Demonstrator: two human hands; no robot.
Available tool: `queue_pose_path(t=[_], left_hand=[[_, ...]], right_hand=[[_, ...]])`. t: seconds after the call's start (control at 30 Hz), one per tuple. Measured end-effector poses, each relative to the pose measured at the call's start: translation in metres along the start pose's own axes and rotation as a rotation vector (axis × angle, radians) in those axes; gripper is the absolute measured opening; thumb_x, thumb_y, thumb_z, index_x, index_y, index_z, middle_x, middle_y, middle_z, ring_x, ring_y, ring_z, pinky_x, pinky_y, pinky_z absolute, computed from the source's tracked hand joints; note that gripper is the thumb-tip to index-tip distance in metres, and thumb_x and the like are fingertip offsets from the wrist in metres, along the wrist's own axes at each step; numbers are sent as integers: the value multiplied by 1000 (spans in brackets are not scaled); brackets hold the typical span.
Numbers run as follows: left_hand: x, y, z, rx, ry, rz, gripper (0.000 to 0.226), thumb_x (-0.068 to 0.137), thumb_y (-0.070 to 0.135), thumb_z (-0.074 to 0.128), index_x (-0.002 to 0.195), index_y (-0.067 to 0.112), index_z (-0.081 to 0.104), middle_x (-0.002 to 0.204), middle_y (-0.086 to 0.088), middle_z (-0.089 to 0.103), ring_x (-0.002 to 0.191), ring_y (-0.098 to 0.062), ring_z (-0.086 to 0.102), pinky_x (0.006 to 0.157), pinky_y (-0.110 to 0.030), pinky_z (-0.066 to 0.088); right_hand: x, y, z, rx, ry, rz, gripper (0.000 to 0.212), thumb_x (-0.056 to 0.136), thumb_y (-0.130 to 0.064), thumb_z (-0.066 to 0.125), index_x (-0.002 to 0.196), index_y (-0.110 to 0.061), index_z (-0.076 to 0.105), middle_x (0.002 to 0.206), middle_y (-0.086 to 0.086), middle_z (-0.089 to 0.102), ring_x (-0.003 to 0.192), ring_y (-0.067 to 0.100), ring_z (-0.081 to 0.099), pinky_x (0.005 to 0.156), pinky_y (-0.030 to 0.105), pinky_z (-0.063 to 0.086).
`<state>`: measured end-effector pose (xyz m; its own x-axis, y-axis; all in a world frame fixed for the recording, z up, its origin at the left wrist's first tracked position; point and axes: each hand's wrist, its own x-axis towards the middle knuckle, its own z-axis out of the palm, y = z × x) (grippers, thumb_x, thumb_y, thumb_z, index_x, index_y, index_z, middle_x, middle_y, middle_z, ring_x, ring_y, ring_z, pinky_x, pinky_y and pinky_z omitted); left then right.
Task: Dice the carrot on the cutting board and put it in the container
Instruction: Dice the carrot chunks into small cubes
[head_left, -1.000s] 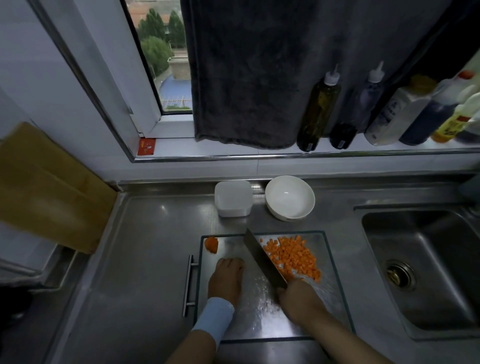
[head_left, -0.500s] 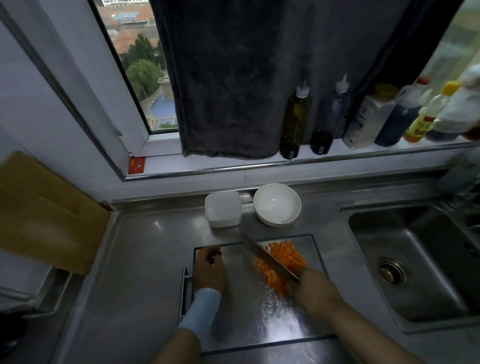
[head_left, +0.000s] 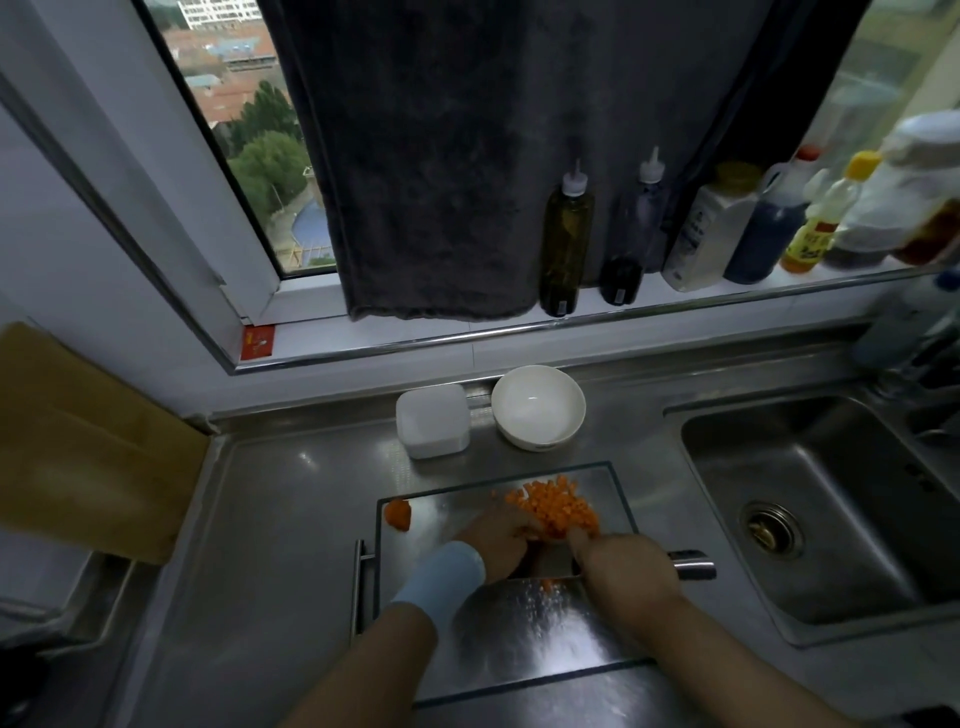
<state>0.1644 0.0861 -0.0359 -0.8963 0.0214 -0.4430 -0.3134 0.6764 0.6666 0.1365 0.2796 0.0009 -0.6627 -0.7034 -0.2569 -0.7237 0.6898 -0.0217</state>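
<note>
a: what's out at nine o'clock from the shiny rectangular cutting board (head_left: 545, 642)?
b: a tan wooden board (head_left: 83, 441), leaning on the wall. at the cutting board's ten o'clock corner lies an orange carrot stub (head_left: 397, 514).
a: and the container?
b: the white square plastic container (head_left: 432, 421) stands off the board at eleven o'clock, with a white round bowl (head_left: 537, 405) just beside it at twelve.
a: the hands?
b: the left hand (head_left: 493, 535), in a light blue wristband (head_left: 441, 577), touches the diced carrot pile (head_left: 553, 506) at one o'clock. it's too blurred to tell if its fingers curl. the right hand (head_left: 623, 566) clasps the steel-handled knife (head_left: 693, 564), whose blade lies between both hands. a steel sink (head_left: 831, 519) sits at three o'clock.
</note>
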Motion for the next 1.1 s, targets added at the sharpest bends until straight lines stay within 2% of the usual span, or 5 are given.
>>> queue_pose_path(t=[0.2,0.4,0.53,0.83,1.1], left_hand=[[-18,-16,-34,-419,329,-132,32,94,8,46,99,36,63,105,10,61,96,-5,57,79,-19,48],[-42,-62,-52,-429,864,-320,37,84,-4,46,87,28,65,93,3,65,90,-19,60,83,-32,48],[-49,-75,-42,-321,780,-351,27,91,6,49,95,28,63,102,2,62,96,-19,59,90,-34,46],[-38,-52,-13,-154,490,-278,38,90,5,44,115,31,56,111,4,58,95,-15,58,92,-31,47],[6,-29,-13,29,334,-164,39,94,20,43,130,34,48,136,0,49,123,-21,48,105,-31,36]], right_hand=[[-10,6,0,203,16,37,21,92,-27,50,113,-25,47,99,2,67,87,24,66,71,33,47],[-1,-23,17,624,-54,183,17,94,-40,51,104,-27,53,98,0,65,83,17,60,65,30,43],[13,-59,27,832,-92,238,19,100,-41,45,106,-25,51,95,-3,58,77,7,53,59,20,38],[12,-47,39,714,-57,427,29,103,-28,42,121,-8,52,116,12,67,107,24,63,76,24,39],[-8,12,15,810,-29,427,13,96,-39,54,95,-27,59,83,-7,66,73,9,62,62,27,45]])
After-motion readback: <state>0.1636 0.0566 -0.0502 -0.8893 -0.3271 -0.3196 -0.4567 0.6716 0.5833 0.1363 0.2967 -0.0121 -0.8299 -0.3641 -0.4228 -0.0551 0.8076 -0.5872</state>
